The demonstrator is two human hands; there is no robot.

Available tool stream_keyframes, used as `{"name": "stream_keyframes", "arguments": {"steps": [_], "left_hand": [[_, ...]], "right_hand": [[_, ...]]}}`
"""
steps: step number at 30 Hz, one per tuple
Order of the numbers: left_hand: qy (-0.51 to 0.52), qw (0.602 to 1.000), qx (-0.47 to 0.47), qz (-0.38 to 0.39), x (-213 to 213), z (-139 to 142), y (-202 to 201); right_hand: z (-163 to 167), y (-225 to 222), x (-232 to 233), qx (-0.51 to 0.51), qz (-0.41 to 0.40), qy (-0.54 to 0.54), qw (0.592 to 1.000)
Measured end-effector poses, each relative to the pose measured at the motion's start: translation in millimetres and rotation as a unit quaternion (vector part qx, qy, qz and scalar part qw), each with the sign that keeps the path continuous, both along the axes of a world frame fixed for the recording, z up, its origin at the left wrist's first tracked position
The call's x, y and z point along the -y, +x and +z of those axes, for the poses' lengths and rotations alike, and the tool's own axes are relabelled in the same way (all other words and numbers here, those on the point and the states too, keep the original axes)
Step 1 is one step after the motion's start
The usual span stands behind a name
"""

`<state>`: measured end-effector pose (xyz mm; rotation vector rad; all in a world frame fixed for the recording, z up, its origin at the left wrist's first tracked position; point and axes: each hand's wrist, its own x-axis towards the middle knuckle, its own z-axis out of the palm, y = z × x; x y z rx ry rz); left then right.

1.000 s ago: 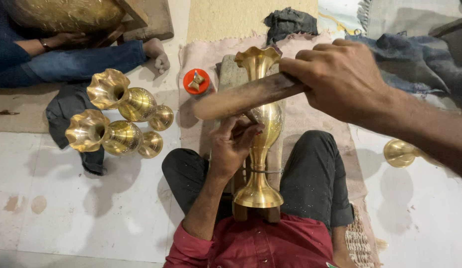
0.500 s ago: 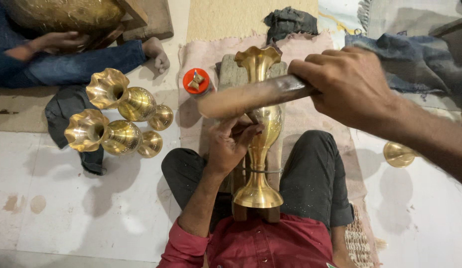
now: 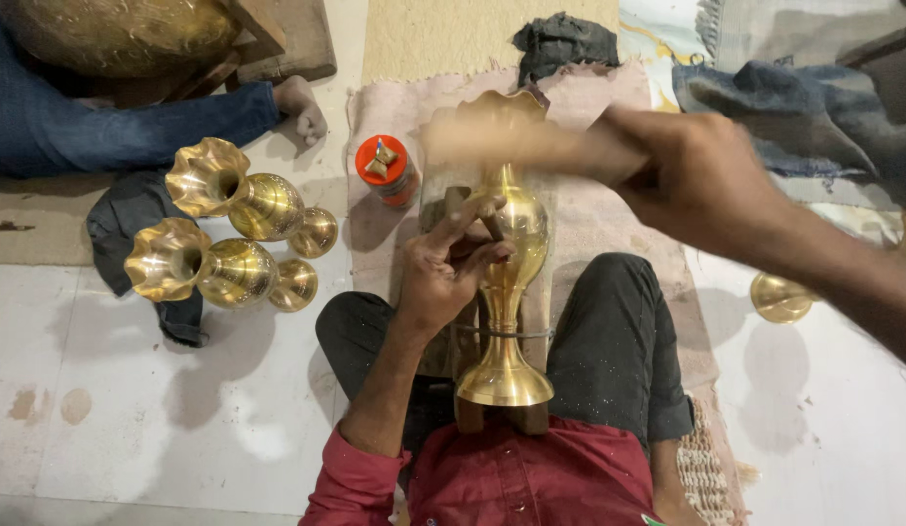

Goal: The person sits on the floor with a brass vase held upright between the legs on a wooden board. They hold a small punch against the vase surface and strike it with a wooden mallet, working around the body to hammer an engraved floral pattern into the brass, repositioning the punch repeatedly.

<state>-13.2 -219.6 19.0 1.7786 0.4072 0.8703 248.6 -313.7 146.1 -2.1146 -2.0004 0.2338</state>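
A tall brass vase (image 3: 519, 226) lies along my lap, its round foot (image 3: 504, 382) near my red shirt and its fluted mouth pointing away. My left hand (image 3: 451, 268) rests on the vase's body and pinches a small dark punch (image 3: 472, 208) against the metal. My right hand (image 3: 701, 180) grips a wooden stick (image 3: 511, 141), which is blurred with motion above the vase's neck. A thin wire ring circles the vase's stem.
Two finished brass vases (image 3: 234, 200) (image 3: 207, 270) lie on the floor at left over a dark cloth. An orange-capped jar (image 3: 385, 166) stands nearby. Another person's jeans-clad leg (image 3: 132, 127) and a large brass vessel (image 3: 122, 34) are at top left. A brass piece (image 3: 779, 297) sits at right.
The wooden stick in my right hand has moved up the picture, off the vase's body to over its neck, and is now motion-blurred. My left hand stays on the vase with the punch.
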Motion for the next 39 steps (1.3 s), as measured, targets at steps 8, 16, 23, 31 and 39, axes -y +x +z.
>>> {"name": "stream_keyframes", "arguments": {"steps": [8, 16, 23, 31, 39], "left_hand": [[-0.012, 1.0, -0.015, -0.024, -5, 3, -5], [-0.043, 0.995, 0.058, 0.065, 9, -11, 3], [-0.032, 0.988, 0.042, 0.145, 45, -8, 12], [-0.008, 0.975, 0.056, 0.213, 62, -11, 21], [0.014, 0.98, 0.055, 0.192, 58, -12, 16]], "right_hand": [[-2, 0, 17, -0.042, 0.06, 0.103, 0.992], [-26, 6, 32, 0.118, -0.06, -0.029, 0.991], [-55, 22, 29, 0.162, -0.002, -0.039, 0.986], [-37, 13, 7, 0.261, 0.041, -0.015, 0.964], [23, -13, -15, 0.021, 0.034, -0.008, 0.999]]}}
